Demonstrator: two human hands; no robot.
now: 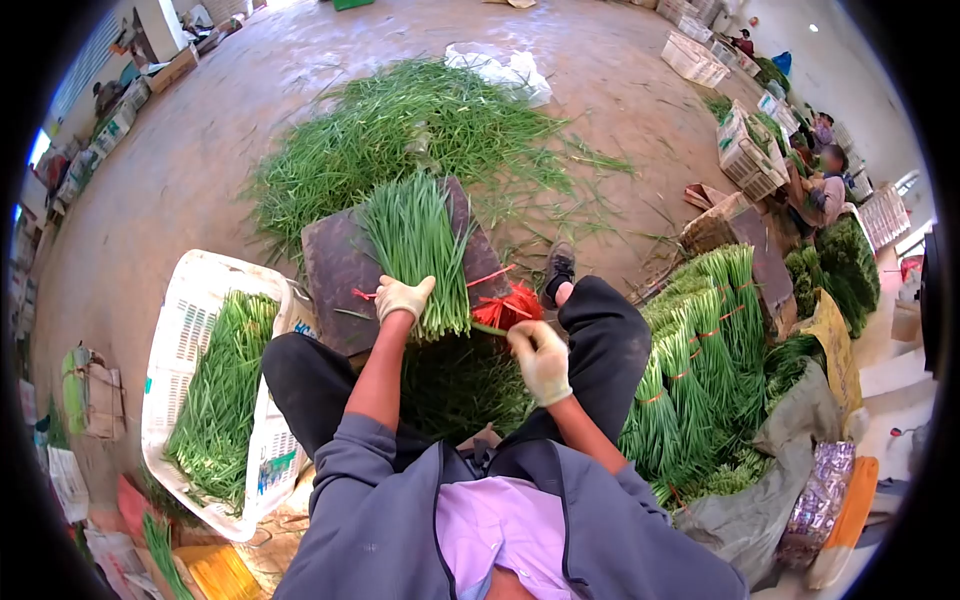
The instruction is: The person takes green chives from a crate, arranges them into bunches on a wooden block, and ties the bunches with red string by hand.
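Note:
On a dark board [335, 258] between my knees lies a bunch of long green stalks [412, 230], cut ends toward me. My gloved left hand [403, 298] is wrapped round the lower left side of the bunch. A red tie [491, 276] passes under the bunch and sticks out on both sides. My gloved right hand [540, 360] is closed to the right of the cut ends, with a thin green stalk at its fingertips. Just above it, a pile of red ties [512, 306] sits at the board's right edge.
Loose stalks [400, 115] are heaped beyond the board. A white crate [172, 375] of stalks stands at my left. Tied bunches [690, 370] are stacked at my right. Other people, one a seated person [828, 190], and more crates [750, 150] are at the far right.

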